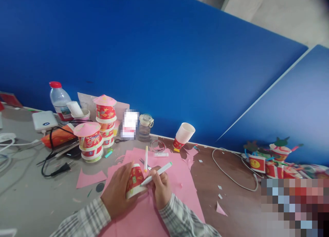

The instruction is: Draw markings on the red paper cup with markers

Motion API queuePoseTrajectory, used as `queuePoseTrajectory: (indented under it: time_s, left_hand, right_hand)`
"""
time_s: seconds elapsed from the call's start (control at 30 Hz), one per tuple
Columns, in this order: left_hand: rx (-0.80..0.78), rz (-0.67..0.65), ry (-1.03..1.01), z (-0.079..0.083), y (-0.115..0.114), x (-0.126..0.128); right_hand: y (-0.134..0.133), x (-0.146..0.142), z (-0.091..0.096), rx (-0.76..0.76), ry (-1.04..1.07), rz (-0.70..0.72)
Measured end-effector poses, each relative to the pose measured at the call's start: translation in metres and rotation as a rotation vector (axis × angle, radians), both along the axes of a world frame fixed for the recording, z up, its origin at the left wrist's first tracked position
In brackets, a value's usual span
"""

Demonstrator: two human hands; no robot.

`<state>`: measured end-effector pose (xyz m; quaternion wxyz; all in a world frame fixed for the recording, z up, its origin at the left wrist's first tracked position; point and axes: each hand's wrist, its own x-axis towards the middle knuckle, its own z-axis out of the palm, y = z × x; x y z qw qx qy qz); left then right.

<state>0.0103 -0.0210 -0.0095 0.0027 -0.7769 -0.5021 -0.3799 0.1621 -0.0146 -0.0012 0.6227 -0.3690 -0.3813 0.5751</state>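
Observation:
My left hand [117, 192] is wrapped round a red patterned paper cup [135, 180], held upside down on the pink paper sheet [180, 189]. My right hand [160, 189] grips a white marker with a green cap [156, 173], its tip against the cup's side. Both sleeves are grey plaid. A second marker [146, 158] and scissors [144, 162] lie on the pink sheet just beyond the cup.
Stacked red cups with pink cone lids [89, 141] stand to the left, with a water bottle [59, 101], a power bank [45, 120] and black cables. A tipped paper cup [183, 136], a small jar [145, 126], a white cable [231, 175] and cup crafts [272, 158] sit by the blue partition [164, 59].

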Motion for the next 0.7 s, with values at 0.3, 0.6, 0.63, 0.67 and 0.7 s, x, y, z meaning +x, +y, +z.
queuePoseTrajectory:
  time_s: [0.3, 0.6, 0.63, 0.67, 0.7]
  left_hand:
    - [0.042, -0.017, 0.017, 0.0013, -0.0004, 0.0]
    - [0.046, -0.01, 0.041, 0.0025, -0.0004, -0.0005]
    - [0.047, -0.013, 0.041, 0.0028, -0.0005, -0.0006]
    - [0.047, -0.016, 0.041, 0.003, -0.0007, -0.0006]
    - [0.047, -0.015, 0.038, 0.0031, -0.0009, -0.0006]
  right_hand:
    - [-0.0037, 0.0013, 0.0052, 0.011, 0.041, 0.091]
    - [0.001, -0.0003, -0.0012, -0.068, 0.088, -0.019]
    - [0.0011, -0.0003, -0.0011, -0.076, 0.104, -0.01]
    - [0.0007, -0.0003, -0.0008, -0.078, 0.111, 0.009]
    - [0.0, -0.0002, -0.0003, -0.074, 0.111, 0.032]
